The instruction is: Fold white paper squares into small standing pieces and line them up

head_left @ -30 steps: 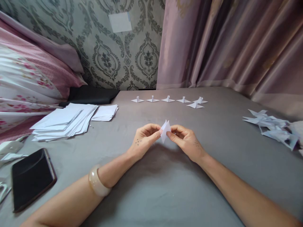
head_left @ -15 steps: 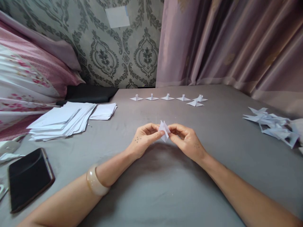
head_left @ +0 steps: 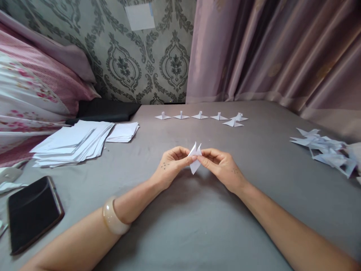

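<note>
Between both hands, just above the grey cloth surface (head_left: pixel 180 233), is a small white folded paper (head_left: pixel 194 165), with two narrow points at its top and one point at the bottom. My left hand (head_left: pixel 173 165) pinches its left edge, the thumb lying across the front. On the other side, my right hand (head_left: pixel 221 165) grips the right edge between thumb and fingers. Parts of the fingers behind the paper are hidden. Beyond the hands, several finished paper cranes (head_left: pixel 200 115) with spread wings stand in a row.
At left lie a large stack of white paper (head_left: pixel 70 145), a smaller stack (head_left: pixel 122 132) and a dark-screened phone (head_left: pixel 35 212). A black folded item (head_left: pixel 109 110) is behind them. A heap of folded white paper pieces (head_left: pixel 327 148) rests at far right, near the curtain (head_left: pixel 254 49).
The folded paper has turned between my fingers; its lower point now reaches further down and its face shows flatter. Both hands stay in nearly the same place.
</note>
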Demonstrator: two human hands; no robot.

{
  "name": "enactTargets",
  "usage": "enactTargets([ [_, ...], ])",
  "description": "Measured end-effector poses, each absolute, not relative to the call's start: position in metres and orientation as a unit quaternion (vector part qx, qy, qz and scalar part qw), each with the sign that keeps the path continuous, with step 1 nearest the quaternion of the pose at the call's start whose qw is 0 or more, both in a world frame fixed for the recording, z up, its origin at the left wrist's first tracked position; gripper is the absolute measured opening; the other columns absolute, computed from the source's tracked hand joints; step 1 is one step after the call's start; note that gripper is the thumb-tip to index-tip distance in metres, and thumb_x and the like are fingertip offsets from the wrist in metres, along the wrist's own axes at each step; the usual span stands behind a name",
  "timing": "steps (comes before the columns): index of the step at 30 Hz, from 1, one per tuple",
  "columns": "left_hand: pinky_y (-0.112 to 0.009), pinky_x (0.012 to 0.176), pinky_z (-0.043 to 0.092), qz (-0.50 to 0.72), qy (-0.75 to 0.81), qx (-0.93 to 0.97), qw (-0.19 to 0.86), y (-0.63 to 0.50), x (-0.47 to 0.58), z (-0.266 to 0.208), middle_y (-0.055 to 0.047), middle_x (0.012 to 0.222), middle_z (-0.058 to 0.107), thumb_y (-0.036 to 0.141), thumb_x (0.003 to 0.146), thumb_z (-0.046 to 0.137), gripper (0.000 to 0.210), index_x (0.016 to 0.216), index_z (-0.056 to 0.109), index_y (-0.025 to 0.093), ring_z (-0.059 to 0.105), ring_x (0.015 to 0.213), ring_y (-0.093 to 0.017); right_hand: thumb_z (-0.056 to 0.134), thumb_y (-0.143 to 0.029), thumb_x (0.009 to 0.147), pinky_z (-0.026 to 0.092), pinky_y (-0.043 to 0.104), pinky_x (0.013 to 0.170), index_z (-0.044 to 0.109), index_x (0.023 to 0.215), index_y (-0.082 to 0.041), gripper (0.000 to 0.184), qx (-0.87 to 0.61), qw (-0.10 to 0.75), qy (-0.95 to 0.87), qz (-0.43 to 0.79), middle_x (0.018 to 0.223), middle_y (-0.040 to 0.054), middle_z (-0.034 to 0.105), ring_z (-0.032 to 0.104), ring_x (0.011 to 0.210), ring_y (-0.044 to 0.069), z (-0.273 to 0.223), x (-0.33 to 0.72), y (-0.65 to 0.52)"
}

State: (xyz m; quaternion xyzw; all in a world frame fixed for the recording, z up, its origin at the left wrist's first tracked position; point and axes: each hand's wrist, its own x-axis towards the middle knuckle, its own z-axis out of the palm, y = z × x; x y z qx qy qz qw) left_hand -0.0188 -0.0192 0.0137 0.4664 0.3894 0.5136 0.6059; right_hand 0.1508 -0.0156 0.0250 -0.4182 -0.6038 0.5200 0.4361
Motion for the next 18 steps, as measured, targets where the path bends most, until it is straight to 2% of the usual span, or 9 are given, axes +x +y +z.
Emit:
enactTargets([
  [6, -0.022, 0.066, 0.045, 0.503, 0.432, 0.443, 0.603, -0.018, -0.0187, 0.0139, -0.001, 0.068, 0.067, 0.03, 0.065, 0.081, 0.021, 0.07, 0.068, 0.013, 0.057, 0.064, -0.009, 0.071, -0.039, 0.073, 0.051, 0.032, 0.079, 0.071, 0.084, -0.021, 0.021, -0.42, 0.45, -0.566, 0.549, 0.086, 0.003, 0.073, 0.067, 0.082, 0.017, 0.0204, 0.1508, -0.0137],
  [11, -0.024, 0.07, 0.045, 0.49, 0.402, 0.431, 0.642, -0.0173, -0.0184, 0.0097, -0.003, 0.076, 0.069, 0.03, 0.071, 0.077, 0.019, 0.079, 0.072, 0.014, 0.059, 0.07, -0.01, 0.074, -0.04, 0.069, 0.051, 0.031, 0.076, 0.07, 0.083, -0.02, 0.024, -0.459, 0.458, -0.554, 0.522, 0.084, 0.0035, 0.072, 0.066, 0.079, 0.017, 0.0212, 0.1481, -0.0153],
  [18, -0.023, 0.07, 0.044, 0.496, 0.391, 0.375, 0.679, -0.0161, -0.0178, 0.0093, -0.003, 0.076, 0.068, 0.029, 0.07, 0.078, 0.016, 0.077, 0.074, 0.015, 0.057, 0.069, -0.01, 0.071, -0.042, 0.072, 0.048, 0.027, 0.071, 0.071, 0.08, -0.018, 0.026, -0.476, 0.422, -0.564, 0.528, 0.079, 0.0027, 0.071, 0.063, 0.074, 0.014, 0.0257, 0.1462, -0.0192],
])
